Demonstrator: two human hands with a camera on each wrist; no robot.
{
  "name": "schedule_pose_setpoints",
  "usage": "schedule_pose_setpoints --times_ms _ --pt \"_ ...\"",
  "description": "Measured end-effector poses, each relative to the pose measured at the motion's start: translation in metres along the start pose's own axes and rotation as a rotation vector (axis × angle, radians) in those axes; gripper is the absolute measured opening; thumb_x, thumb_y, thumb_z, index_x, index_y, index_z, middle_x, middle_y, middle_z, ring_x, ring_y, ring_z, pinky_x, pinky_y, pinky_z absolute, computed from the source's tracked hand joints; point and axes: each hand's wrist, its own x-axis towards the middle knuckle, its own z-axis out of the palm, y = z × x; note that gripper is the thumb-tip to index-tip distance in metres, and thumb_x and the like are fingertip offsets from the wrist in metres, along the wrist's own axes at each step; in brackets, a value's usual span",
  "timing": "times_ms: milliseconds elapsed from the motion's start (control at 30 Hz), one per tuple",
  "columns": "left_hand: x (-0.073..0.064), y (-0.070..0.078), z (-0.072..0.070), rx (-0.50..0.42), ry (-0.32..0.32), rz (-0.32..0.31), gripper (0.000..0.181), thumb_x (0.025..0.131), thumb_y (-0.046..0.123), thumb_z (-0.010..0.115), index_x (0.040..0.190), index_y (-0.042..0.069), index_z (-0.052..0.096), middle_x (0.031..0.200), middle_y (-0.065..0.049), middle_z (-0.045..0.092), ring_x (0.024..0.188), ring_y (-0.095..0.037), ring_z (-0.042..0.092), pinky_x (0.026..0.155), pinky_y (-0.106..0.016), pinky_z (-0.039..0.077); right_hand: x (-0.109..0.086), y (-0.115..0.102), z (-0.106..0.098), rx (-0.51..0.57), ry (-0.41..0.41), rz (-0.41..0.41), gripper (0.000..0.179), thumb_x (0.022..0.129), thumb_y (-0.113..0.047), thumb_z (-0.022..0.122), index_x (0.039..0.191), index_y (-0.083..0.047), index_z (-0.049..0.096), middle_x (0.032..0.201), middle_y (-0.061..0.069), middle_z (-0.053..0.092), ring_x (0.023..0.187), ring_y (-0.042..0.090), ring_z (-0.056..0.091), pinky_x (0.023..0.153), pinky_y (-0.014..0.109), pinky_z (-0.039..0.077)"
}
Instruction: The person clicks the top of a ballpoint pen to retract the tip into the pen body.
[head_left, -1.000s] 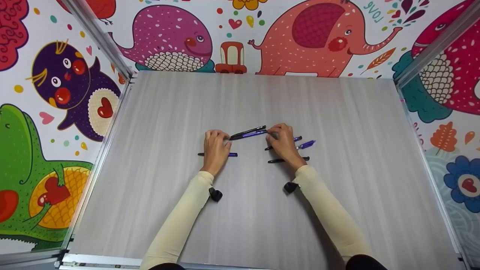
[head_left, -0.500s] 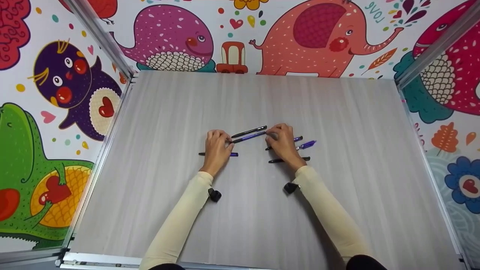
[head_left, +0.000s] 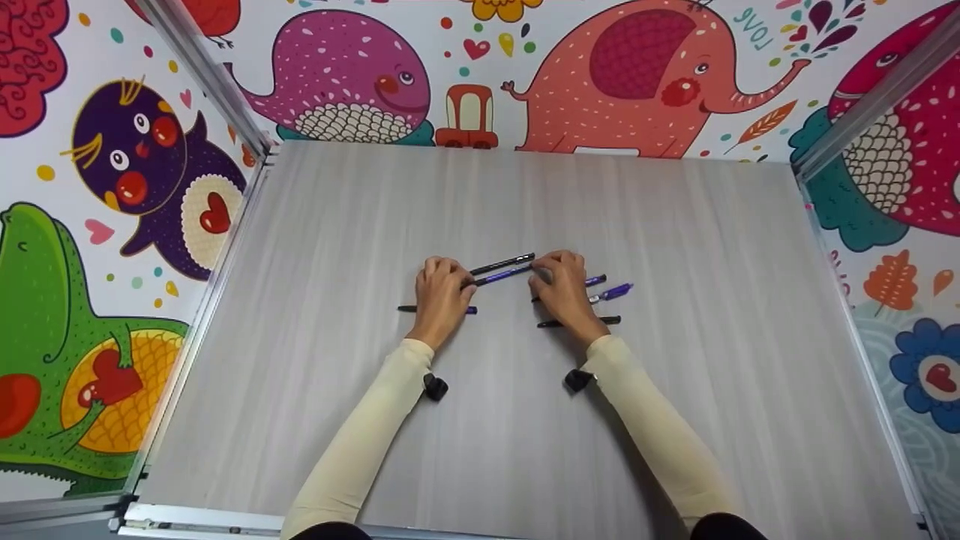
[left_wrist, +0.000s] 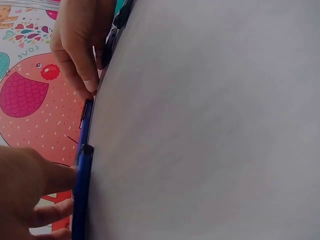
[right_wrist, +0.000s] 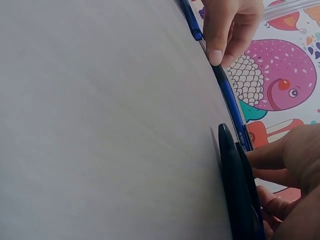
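A blue-purple pen with a dark grip (head_left: pixel 504 276) lies between the hands, slightly slanted. At its dark end, my left hand (head_left: pixel 441 298) pinches it between thumb and finger, plain in the right wrist view. My right hand (head_left: pixel 564 292) holds its other end with the fingertips. Just beyond lies a black pen (head_left: pixel 502 264), its left end close to the left fingers. Another blue pen (head_left: pixel 471 310) passes under the left hand, partly hidden.
Under and beside the right hand lie a dark pen with a blue end (head_left: pixel 596 280), a purple pen (head_left: pixel 616 292) and a black pen (head_left: pixel 551 324). The grey table (head_left: pixel 480 435) is bordered by metal rails and cartoon-printed walls.
The held pen's left end has swung toward the person, away from the black pen. My left hand has shifted slightly right along it; the right hand has stayed almost in place.
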Motion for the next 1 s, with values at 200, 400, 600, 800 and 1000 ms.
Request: schedule_pose_setpoints --times_ms 200,400,600,800,1000 --pt "0.000 0.006 -0.002 -0.014 0.006 -0.003 0.011 0.099 0.016 0.083 0.104 0.006 0.084 0.120 -0.013 0.072 0.130 -0.036 0.054 0.115 -0.063 0.041 -0.005 -0.002 -0.002 0.035 0.021 -0.003 0.032 0.099 -0.004 0.077 0.129 0.004 0.077 0.137 0.025 0.065 0.140 0.044 0.045 0.118 0.057 0.037" --pt "0.004 0.021 -0.002 -0.067 0.007 0.010 0.011 0.097 0.013 0.084 0.103 0.004 0.084 0.116 -0.013 0.075 0.127 -0.036 0.057 0.111 -0.060 0.045 -0.012 -0.001 -0.014 0.100 0.080 0.002 0.032 0.102 -0.004 0.075 0.133 0.005 0.075 0.135 0.024 0.066 0.140 0.041 0.047 0.118 0.055 0.040" --pt "0.006 0.039 0.001 -0.152 -0.002 0.020 0.009 0.095 0.008 0.085 0.103 0.004 0.082 0.105 -0.010 0.080 0.113 -0.031 0.065 0.105 -0.056 0.050 -0.021 0.004 -0.027 0.190 0.205 -0.085 0.027 0.105 -0.004 0.072 0.130 0.006 0.075 0.127 0.022 0.073 0.126 0.039 0.062 0.108 0.050 0.050" --pt "0.005 0.054 0.009 -0.234 0.003 0.072 0.011 0.093 0.003 0.085 0.104 0.004 0.081 0.102 -0.010 0.081 0.106 -0.031 0.068 0.098 -0.052 0.053 -0.029 0.009 -0.040 0.344 0.300 -0.075 0.020 0.107 -0.010 0.072 0.124 0.000 0.078 0.115 0.015 0.079 0.095 0.035 0.077 0.084 0.025 0.057" --pt "0.004 0.054 0.032 -0.310 0.050 0.176 0.014 0.095 0.007 0.085 0.108 0.007 0.083 0.101 -0.006 0.081 0.103 -0.028 0.068 0.095 -0.046 0.053 -0.037 0.007 -0.056 0.423 0.372 -0.100 0.013 0.104 -0.007 0.077 0.113 0.002 0.078 0.101 0.020 0.079 0.084 0.027 0.074 0.072 0.017 0.053"
